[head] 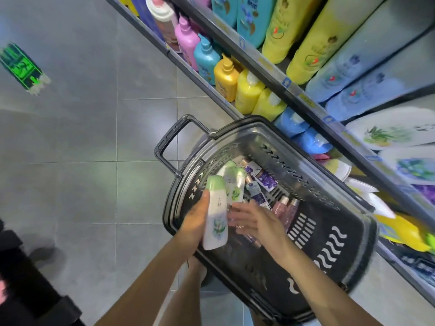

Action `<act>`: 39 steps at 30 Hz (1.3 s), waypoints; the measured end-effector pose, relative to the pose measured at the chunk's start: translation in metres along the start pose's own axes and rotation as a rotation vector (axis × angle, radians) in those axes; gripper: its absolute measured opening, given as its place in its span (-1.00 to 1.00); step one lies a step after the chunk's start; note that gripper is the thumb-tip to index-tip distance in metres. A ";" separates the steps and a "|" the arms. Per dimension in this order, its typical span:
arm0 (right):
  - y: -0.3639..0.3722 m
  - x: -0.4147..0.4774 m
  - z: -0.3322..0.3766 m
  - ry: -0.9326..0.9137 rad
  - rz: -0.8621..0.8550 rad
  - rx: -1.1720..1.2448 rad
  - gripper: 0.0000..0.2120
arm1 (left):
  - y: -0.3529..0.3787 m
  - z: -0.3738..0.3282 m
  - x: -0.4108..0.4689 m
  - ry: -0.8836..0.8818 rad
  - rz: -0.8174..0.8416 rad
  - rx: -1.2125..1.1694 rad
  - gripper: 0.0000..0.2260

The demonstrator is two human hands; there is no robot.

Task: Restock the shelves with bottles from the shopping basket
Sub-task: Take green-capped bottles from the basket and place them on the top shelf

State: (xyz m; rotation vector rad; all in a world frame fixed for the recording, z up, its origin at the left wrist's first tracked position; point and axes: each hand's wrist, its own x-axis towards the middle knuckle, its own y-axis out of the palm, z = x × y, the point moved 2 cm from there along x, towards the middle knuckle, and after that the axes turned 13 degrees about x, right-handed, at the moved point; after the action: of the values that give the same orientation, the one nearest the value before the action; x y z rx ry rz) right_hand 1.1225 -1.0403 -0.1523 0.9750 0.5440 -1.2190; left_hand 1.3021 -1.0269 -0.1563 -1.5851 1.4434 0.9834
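Now the left hand [194,222] has its grip curled round a white bottle [216,220] at the left edge of the basket [270,267], and the right hand [254,220], grip spread, is nearest two more bottles [235,187] lying just ahead, tops pointing away.

No legible text anywhere. The white bottle [215,215] in the left hand [195,222] had a leaf print and faint marks, unreadable. Same for the two bottles [235,184] just beyond the grip in the basket [313,262]. Shelf bottles [280,31] up-right of the grip, shelf-edge tags [286,82] and the floor sticker [22,67] far left: all blurred.
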 end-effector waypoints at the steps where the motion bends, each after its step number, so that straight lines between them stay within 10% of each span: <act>1: -0.003 0.009 0.000 0.017 -0.035 0.016 -0.59 | -0.007 -0.003 -0.002 0.002 -0.012 -0.015 -0.37; 15: -0.039 0.202 -0.093 0.164 -0.354 -0.374 -0.82 | -0.093 -0.026 0.028 0.126 -0.033 -0.217 -0.41; 24: -0.034 0.281 -0.127 0.183 -0.482 -0.584 -0.22 | -0.101 -0.016 0.044 0.113 0.028 -0.250 -0.38; 39: -0.061 0.144 -0.050 0.057 -0.495 -0.312 -0.51 | -0.084 -0.030 0.015 0.020 -0.054 -0.234 -0.38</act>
State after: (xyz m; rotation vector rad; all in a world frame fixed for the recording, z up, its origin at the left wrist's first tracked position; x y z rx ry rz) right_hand 1.1143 -1.0757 -0.3120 0.6255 1.0306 -1.4870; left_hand 1.3882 -1.0546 -0.1547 -1.7962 1.3293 1.1405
